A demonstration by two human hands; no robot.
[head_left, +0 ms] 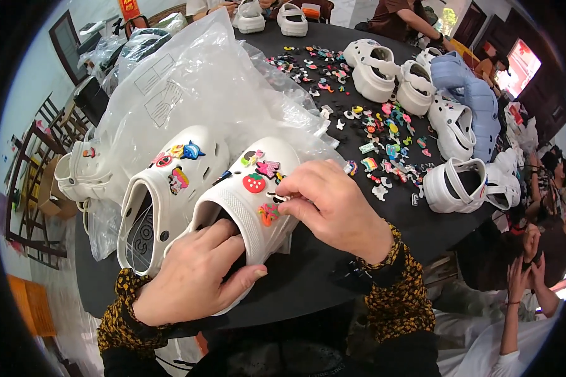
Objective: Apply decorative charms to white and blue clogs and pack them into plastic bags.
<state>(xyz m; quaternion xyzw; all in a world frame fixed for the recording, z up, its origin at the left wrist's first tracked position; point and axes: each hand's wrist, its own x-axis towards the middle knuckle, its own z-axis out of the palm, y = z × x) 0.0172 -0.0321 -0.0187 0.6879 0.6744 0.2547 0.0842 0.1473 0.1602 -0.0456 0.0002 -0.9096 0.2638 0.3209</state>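
A white clog [239,196] with several colourful shoe charms on its upper lies tilted before me. My left hand [198,276] has its fingers tucked into the shoe's opening, the thumb outside, so it grips the clog; its fingertips are hidden inside. Thumb and forefinger of my right hand [333,204] pinch a small dark-and-white charm [275,197] at the upper's right side, partly covered by the fingers. Close by sit a strawberry charm [253,183] and an orange-and-green charm [269,215]. Touching this shoe on the left is a second white clog [198,154], also bearing charms.
A large clear plastic bag [188,75] spreads behind the clogs. Loose charms [390,138] lie scattered over the black table [333,276]. More white clogs [453,125] and a pale blue pair [481,100] line the right side. Other people sit around the table.
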